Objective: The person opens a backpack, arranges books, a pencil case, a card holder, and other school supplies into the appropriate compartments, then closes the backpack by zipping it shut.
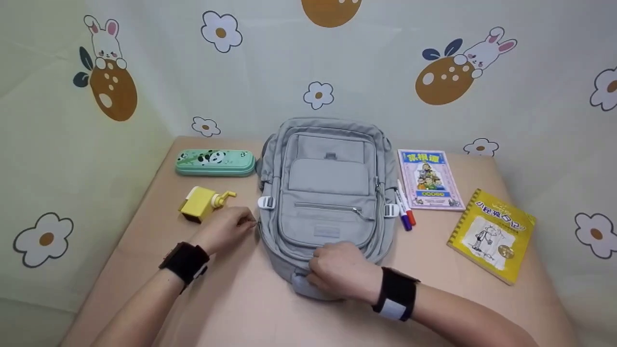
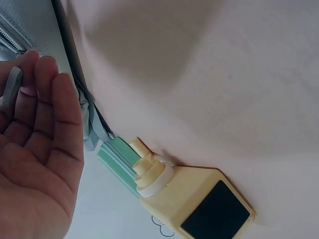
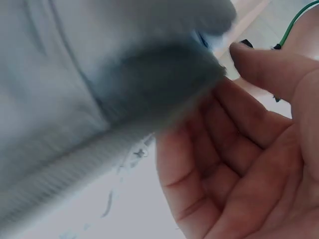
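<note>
A grey backpack (image 1: 330, 176) lies flat on the table, its front pockets facing up. At its left side, my left hand (image 1: 230, 229) pinches a zipper pull (image 2: 12, 87); zipper teeth (image 2: 9, 37) show beside the fingertips in the left wrist view. My right hand (image 1: 344, 270) is at the near end of the bag, fingers curled at the fabric edge and gripping it. The right wrist view shows the fingers (image 3: 184, 164) against the blurred grey fabric (image 3: 99, 74), partly hidden by it.
Left of the bag are a green panda pencil case (image 1: 215, 163) and a yellow pencil sharpener with a crank (image 1: 198, 203). On the right lie markers (image 1: 405, 212), a pink book (image 1: 429, 179) and a yellow book (image 1: 491, 236). A patterned curtain (image 1: 270, 62) stands behind the table.
</note>
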The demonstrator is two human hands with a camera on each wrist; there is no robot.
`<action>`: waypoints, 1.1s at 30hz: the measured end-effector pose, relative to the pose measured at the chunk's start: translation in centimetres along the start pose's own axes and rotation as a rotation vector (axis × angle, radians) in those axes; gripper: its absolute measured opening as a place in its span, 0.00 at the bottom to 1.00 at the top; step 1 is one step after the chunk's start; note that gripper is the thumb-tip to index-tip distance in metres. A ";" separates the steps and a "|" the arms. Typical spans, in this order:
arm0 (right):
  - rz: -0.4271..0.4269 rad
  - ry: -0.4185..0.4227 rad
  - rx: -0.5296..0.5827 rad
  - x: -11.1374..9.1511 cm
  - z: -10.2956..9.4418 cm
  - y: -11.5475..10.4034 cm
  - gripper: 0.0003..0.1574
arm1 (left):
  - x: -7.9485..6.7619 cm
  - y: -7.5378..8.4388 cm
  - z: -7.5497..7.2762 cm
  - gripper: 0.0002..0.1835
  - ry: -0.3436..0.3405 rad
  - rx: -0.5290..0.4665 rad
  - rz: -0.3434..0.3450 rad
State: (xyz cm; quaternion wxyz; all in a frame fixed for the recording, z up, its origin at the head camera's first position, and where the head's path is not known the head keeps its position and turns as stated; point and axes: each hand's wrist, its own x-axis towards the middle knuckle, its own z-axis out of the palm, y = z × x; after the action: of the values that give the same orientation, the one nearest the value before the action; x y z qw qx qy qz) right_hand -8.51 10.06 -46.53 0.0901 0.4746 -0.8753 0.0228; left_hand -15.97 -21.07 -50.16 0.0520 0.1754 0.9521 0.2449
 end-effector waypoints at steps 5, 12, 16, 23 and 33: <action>0.011 -0.085 -0.031 3.4 -1.2 -0.2 0.23 | 0.0 -0.1 0.1 0.02 -0.003 -0.009 0.000; 0.032 -0.218 -0.115 7.7 -0.2 -1.7 0.32 | -0.1 -0.1 0.3 0.02 -0.004 -0.030 -0.012; 0.009 -0.191 -0.195 8.6 0.7 -2.4 0.27 | -0.1 0.0 0.3 0.02 0.001 -0.038 -0.014; -0.027 -0.145 -0.250 8.4 1.1 -2.5 0.17 | 0.3 0.0 0.0 0.02 0.001 -0.036 -0.030; -0.040 -0.092 -0.275 7.7 1.4 -2.5 0.16 | 2.8 -0.6 -0.7 0.04 0.044 -0.025 -0.098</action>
State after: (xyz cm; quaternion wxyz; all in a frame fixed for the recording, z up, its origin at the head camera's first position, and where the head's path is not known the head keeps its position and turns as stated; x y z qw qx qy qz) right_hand -10.69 2.11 -46.66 0.1143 0.4757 -0.8637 -0.1211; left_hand -18.91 -20.81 -49.88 0.0450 0.1225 0.9573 0.2580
